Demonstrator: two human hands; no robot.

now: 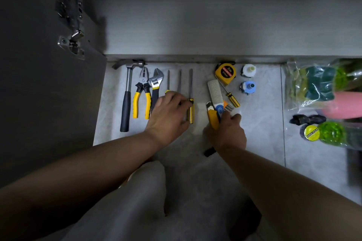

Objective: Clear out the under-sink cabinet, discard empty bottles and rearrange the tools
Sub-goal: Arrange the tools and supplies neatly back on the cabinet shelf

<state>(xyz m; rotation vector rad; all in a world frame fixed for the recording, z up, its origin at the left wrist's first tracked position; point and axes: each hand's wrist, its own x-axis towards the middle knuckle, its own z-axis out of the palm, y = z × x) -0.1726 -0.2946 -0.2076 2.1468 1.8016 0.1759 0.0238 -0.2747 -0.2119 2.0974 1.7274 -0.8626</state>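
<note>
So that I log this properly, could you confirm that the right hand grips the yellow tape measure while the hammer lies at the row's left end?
Not quite: the head view shows the right hand gripping the yellow utility knife, not the tape measure, which lies farther back. The hammer does lie at the row's left end.

Both my forearms bare, reaching forward and down from lower corners, converging toward middle. My left hand [168, 117] palm down, wrist straight, fingers [180, 100] stretched rightward, tips and thumb pinching screwdriver [191, 112] handle. My right hand [228, 133] just beside it, back of hand up, fingers curled round utility knife [213, 118]. Hands near, not touching. My bent knee low between forearms.
</note>
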